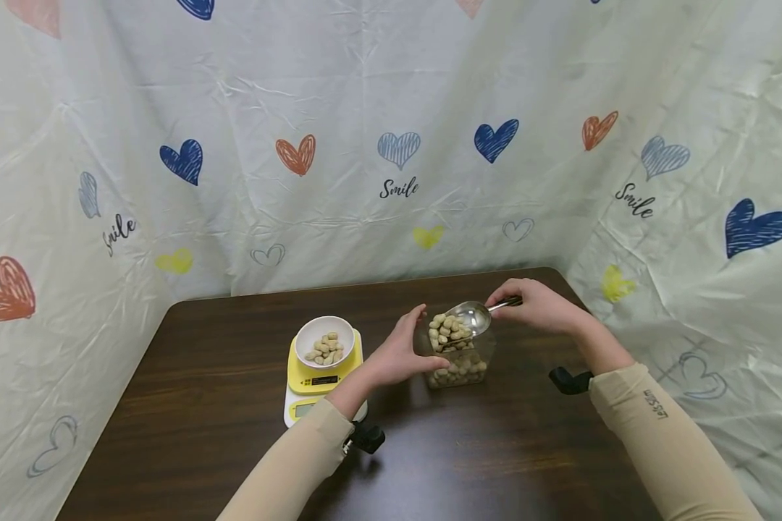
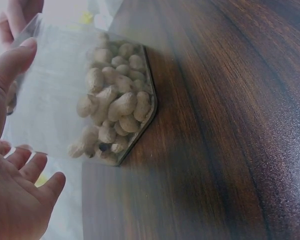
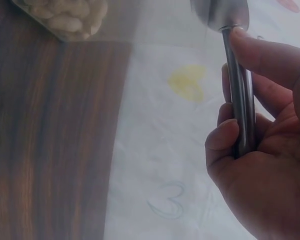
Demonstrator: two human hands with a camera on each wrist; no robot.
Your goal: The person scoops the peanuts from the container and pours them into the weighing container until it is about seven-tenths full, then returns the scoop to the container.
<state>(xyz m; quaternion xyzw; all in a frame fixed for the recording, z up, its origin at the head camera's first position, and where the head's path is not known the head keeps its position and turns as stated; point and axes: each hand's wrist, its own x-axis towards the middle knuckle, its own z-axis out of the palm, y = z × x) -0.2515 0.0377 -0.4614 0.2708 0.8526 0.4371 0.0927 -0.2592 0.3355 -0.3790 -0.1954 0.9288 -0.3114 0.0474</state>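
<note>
A clear plastic container (image 1: 476,365) holds unshelled peanuts (image 2: 117,100) and stands on the table. My left hand (image 1: 400,354) grips its left side near the top, thumb at the near face and fingers round the far side. My right hand (image 1: 534,304) holds a metal scoop (image 1: 474,315) by its handle (image 3: 240,95), the fingers wrapped round it. The scoop's bowl is at the container's mouth, tilted down to the left, with peanuts heaped at its front. To the left, a white bowl (image 1: 305,340) with several peanuts sits on a yellow-and-white kitchen scale (image 1: 293,380).
The dark wooden table (image 1: 234,405) ends at a white curtain (image 1: 339,239) printed with hearts, which hangs behind it and along the sides. My left forearm passes over the scale's lower right corner.
</note>
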